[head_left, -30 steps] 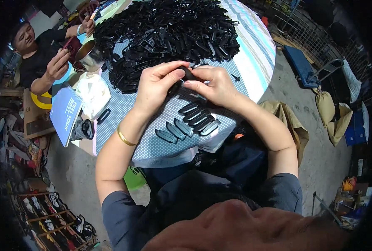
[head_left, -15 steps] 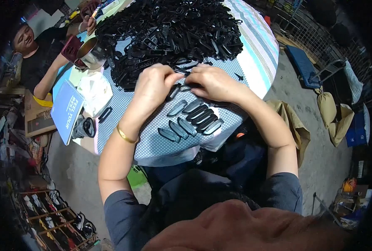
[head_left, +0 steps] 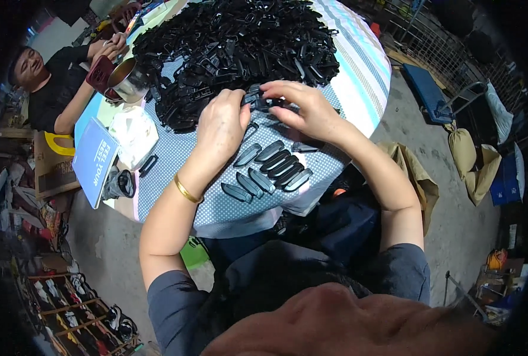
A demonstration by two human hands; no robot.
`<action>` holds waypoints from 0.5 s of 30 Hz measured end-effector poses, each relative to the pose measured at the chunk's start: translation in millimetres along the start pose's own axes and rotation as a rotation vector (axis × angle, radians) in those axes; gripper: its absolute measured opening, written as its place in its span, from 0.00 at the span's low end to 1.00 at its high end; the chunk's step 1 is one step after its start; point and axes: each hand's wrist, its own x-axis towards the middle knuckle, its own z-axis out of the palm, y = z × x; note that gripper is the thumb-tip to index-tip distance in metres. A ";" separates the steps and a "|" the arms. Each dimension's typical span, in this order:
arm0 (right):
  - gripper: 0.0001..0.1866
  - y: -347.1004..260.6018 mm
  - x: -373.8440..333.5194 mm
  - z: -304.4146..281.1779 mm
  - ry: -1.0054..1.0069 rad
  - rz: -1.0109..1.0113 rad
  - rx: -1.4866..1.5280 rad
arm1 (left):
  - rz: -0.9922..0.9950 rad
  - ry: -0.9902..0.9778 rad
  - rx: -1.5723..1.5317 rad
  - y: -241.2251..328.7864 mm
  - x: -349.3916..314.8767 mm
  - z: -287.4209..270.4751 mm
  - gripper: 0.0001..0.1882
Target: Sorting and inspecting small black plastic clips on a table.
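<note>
A large heap of small black plastic parts (head_left: 234, 47), some shaped like open loops, covers the far part of the table. At its near edge, my left hand (head_left: 221, 121) curls its fingers and thumb against a few dark plastic pieces (head_left: 254, 97). Just to their right is my right hand (head_left: 304, 110), thumb and fingers spread apart around the same pieces. What exactly touches its fingertips is hard to make out. Closer to me, several elongated grey-black pieces (head_left: 282, 165) lie side by side in two rough rows. One separate piece (head_left: 304, 147) lies below my right wrist.
A patterned cloth (head_left: 210, 207) covers the round table. On the left are a blue notebook (head_left: 95, 160), a white plastic bag (head_left: 134, 133), a metal cup (head_left: 127, 83) and a loose black loop (head_left: 149, 165). Another person (head_left: 56, 89) sits at far left. A blue platform trolley (head_left: 427, 95) stands right.
My right hand has opened its fingers wider. A piece now lies below my right wrist, and dark pieces show between my hands. The other person's hands have shifted left.
</note>
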 end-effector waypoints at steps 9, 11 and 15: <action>0.15 -3.0 0.4 15.0 0.117 0.223 0.146 | -0.644 -0.215 -1.330 -1.9 7.5 -4.7 0.17; 0.15 1.0 -0.8 16.0 0.137 0.244 0.123 | -0.603 -0.208 -1.319 -3.0 5.8 -2.9 0.17; 0.14 -2.3 2.4 9.3 0.287 0.160 0.065 | -0.322 -0.046 -0.889 2.1 4.3 -3.9 0.15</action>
